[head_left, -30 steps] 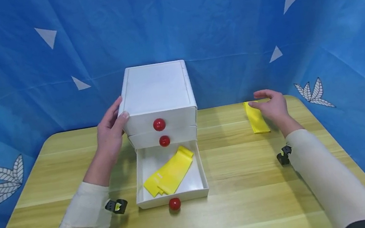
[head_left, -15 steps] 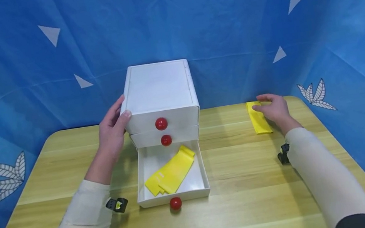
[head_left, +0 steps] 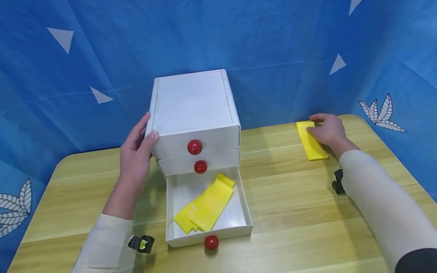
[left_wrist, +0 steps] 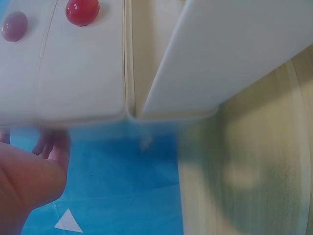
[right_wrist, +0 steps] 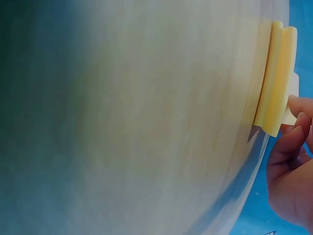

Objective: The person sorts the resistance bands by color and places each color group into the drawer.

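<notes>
A white drawer cabinet (head_left: pixel 193 102) with red knobs stands at the back of the table, its bottom drawer (head_left: pixel 209 236) pulled out. Inside that drawer lies a folded yellow strip (head_left: pixel 207 205) that looks like a stretch band. My left hand (head_left: pixel 134 160) rests against the cabinet's left side, thumb at the front upper corner. At the back right, a second folded yellow strip (head_left: pixel 311 144) lies flat on the table. My right hand (head_left: pixel 329 130) pinches its right edge near the far end; the right wrist view shows thumb and fingers (right_wrist: pixel 288 139) at the strip, partly cut off.
The wooden table (head_left: pixel 287 238) ends at the back against a blue curtain (head_left: pixel 262 32) with pale triangles and leaf prints. Two upper drawers (head_left: pixel 219 140) are closed. The open drawer juts forward, its red knob (head_left: pixel 211 243) at the front.
My right hand has come down onto the yellow strip's far end and its fingers have closed at the edge. The left hand stays at the cabinet. The view has shifted slightly.
</notes>
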`<control>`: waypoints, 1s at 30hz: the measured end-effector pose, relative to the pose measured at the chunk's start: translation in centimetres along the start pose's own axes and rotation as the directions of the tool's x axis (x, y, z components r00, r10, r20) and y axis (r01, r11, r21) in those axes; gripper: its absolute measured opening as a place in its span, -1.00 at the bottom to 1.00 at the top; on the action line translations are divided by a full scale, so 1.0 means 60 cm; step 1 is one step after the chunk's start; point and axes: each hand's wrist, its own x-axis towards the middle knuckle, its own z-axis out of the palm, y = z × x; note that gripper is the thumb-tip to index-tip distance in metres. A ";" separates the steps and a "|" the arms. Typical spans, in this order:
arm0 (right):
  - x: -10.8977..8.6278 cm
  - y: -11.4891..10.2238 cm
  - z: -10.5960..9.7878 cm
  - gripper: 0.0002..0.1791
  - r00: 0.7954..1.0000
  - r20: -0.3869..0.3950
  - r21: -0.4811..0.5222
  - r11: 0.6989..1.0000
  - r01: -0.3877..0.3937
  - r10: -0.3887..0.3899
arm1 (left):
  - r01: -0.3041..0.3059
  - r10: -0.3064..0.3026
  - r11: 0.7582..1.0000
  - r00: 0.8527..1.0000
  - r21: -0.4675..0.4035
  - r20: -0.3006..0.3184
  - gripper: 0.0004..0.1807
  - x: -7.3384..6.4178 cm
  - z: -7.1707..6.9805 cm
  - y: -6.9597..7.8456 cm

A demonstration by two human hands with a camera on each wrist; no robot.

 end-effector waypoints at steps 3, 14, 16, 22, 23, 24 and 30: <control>0.000 0.002 0.000 -0.51 1.000 -0.013 0.006 1.000 -0.010 0.010 | 0.001 -0.001 1.000 1.000 0.004 -0.002 -0.42 0.000 0.001 0.000; -0.001 0.008 0.006 -0.64 0.999 -0.038 0.082 0.997 -0.004 0.007 | -0.005 0.005 1.000 1.000 0.005 -0.010 -0.42 0.000 0.001 -0.006; -0.003 0.008 0.005 -0.64 0.999 -0.042 0.092 0.996 0.006 -0.002 | 0.001 0.000 1.000 1.000 0.008 -0.010 -0.42 0.000 0.001 -0.007; -0.007 0.008 0.004 -0.65 0.998 -0.065 0.120 0.993 0.018 -0.010 | 0.005 -0.005 1.000 1.000 0.005 -0.007 -0.42 0.000 0.002 -0.007; -0.007 0.008 0.005 -0.66 0.998 -0.070 0.125 0.992 0.018 -0.009 | 0.002 -0.002 1.000 1.000 0.002 -0.006 -0.42 0.000 0.002 -0.007; -0.008 0.008 0.005 -0.66 0.997 -0.076 0.127 0.992 0.021 -0.011 | 0.001 -0.001 1.000 1.000 -0.002 -0.006 -0.42 0.000 0.002 -0.006; -0.010 0.008 0.008 -0.64 0.995 -0.098 0.159 0.987 0.026 -0.011 | -0.002 0.002 1.000 1.000 0.003 -0.013 -0.42 -0.001 0.003 -0.003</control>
